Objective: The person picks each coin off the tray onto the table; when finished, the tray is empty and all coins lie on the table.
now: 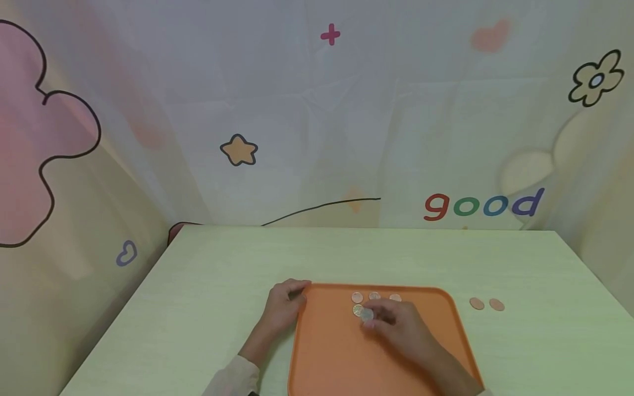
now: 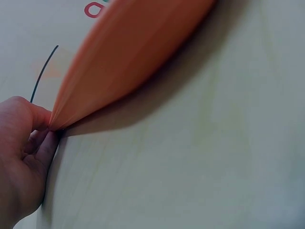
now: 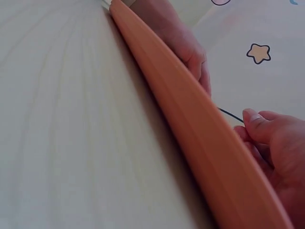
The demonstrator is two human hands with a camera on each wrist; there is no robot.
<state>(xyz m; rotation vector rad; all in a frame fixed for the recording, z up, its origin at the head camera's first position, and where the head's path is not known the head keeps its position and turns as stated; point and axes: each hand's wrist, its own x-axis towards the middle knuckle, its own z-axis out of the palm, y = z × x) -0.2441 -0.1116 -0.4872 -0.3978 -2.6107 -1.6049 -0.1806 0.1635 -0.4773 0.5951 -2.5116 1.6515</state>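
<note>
Coins: seven visible. Of these, four coins (image 1: 357, 297) lie on the tray (image 1: 332, 352), one held coin (image 1: 366, 314) is in the right hand (image 1: 403, 333), and two loose coins (image 1: 477, 303) are on the table (image 1: 208, 286). The right hand blocks part of the view, so the on-tray figure may run low. Trays: one. Tables: one. Hands: two, the right and the left hand (image 1: 284, 305). Backdrop prints include one outlined star (image 1: 239, 150), one outlined flower (image 1: 596, 80), one plus sign (image 1: 330, 34), two hearts (image 1: 490, 36), four coloured letters (image 1: 466, 207).
</note>
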